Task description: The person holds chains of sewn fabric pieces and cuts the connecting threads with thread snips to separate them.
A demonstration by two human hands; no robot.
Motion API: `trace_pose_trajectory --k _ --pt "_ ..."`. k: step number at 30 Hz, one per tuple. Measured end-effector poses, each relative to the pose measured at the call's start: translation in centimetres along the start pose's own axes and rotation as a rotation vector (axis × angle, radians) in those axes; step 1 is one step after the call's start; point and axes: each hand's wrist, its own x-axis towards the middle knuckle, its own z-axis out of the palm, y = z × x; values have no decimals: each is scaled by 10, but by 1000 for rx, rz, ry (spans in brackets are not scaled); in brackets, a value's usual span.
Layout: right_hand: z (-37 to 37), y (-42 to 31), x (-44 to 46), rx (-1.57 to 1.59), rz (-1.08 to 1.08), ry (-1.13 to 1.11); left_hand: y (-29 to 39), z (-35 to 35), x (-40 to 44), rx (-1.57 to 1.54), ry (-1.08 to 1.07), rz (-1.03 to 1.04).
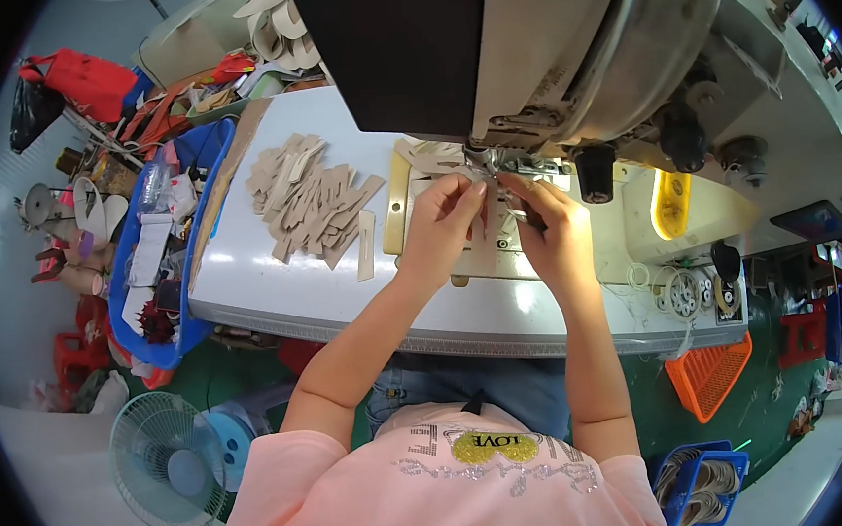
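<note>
A sewing machine (564, 64) stands over the white table, and both hands meet close under its needle area. My left hand (443, 224) is closed, thumb and fingertips pinched at a beige strip (482, 250) that shows below them. My right hand (554, 228) is curled in beside it, fingertips near the presser foot. A small metallic thing shows under its fingers; its kind is hidden. Left of my left hand lies a heap of beige slotted strips (312, 197), with a single strip (366, 246) apart from it. More beige pieces (427, 156) lie behind my left hand.
A cluttered blue basket (183, 306) adjoins the table's left end. The machine's handles and a yellow oval part (672, 204) are at right. An orange basket (712, 377), a blue crate (701, 488) and a fan (168, 463) stand lower down.
</note>
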Motion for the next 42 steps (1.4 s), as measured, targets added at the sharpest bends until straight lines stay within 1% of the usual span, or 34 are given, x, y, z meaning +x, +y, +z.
trace_pose_trajectory --k 5,8,14,20,26,29,32,35,38,41,42 --pt "-1 1 -1 32 -3 -9 -7 2 -10 126 -19 52" --pt "-3 1 0 26 -17 -15 -6 3 -19 47 -42 21" --pt "-2 2 0 27 -13 -18 -9 -4 -14 85 -52 94" --pt "-1 5 -1 30 -16 -19 -2 -7 2 127 -78 103" --pt "0 6 -1 19 -36 3 5 -7 22 212 -22 137" --pt "5 11 -3 47 -31 26 4 -6 27 167 -21 193" --pt "7 11 -4 67 -38 35 2 -13 21 140 -28 140" --pt "9 11 -4 109 -25 51 -25 -40 18 512 54 145" --pt "11 12 -5 138 -18 54 -61 -82 6 1175 329 358" --pt "8 8 -3 102 -26 52 -76 -114 -8 1330 488 288" --pt "9 8 -3 113 -30 55 -83 -120 -9 1368 464 234"
